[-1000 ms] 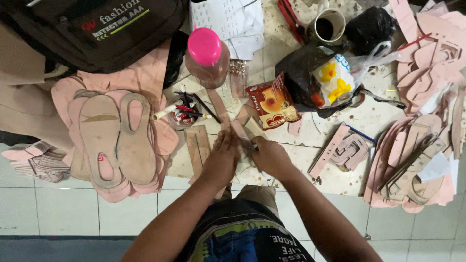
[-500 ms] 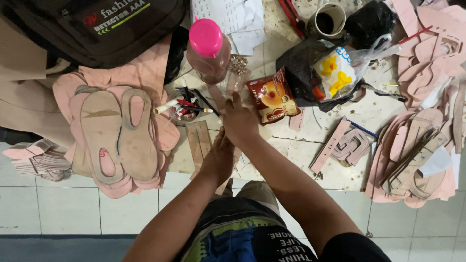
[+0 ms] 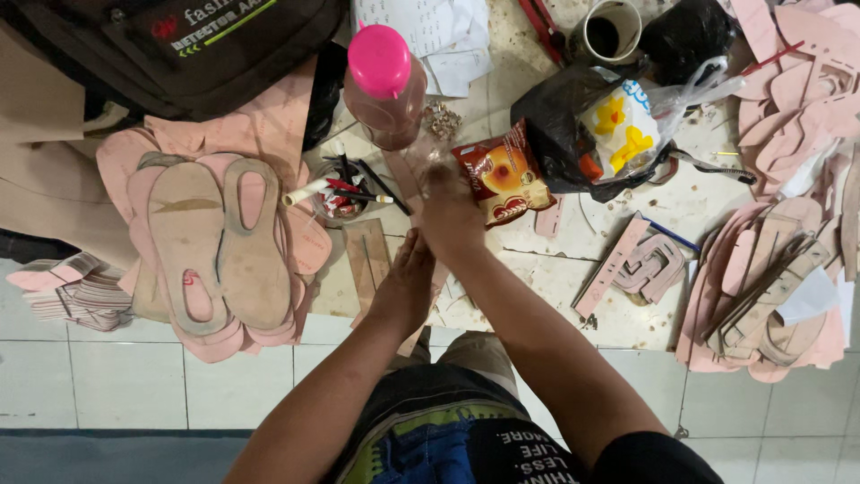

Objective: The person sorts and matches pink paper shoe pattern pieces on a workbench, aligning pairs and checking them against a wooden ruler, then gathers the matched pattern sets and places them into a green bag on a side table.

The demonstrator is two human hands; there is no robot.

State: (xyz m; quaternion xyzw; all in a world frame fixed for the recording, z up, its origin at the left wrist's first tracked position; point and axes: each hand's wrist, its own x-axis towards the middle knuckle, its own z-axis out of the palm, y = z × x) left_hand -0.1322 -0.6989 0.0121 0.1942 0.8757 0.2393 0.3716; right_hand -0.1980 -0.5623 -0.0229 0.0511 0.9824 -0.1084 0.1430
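Cluttered counter (image 3: 627, 305): left hand (image 3: 408, 282) presses a pink strip (image 3: 436, 278) flat, right hand (image 3: 448, 211) closes on a clear bag (image 3: 421, 161)

A red and brown snack packet (image 3: 498, 182), rectangular and crinkled, lies at centre, just at 3 o'clock of the right hand (image 3: 448, 211). At 2 o'clock, a white pouch with yellow flower shapes (image 3: 624, 127) sits inside a black plastic bag (image 3: 560, 112). At 11 o'clock, a black backpack (image 3: 179, 45) carries a red, white and green printed label (image 3: 204, 24).
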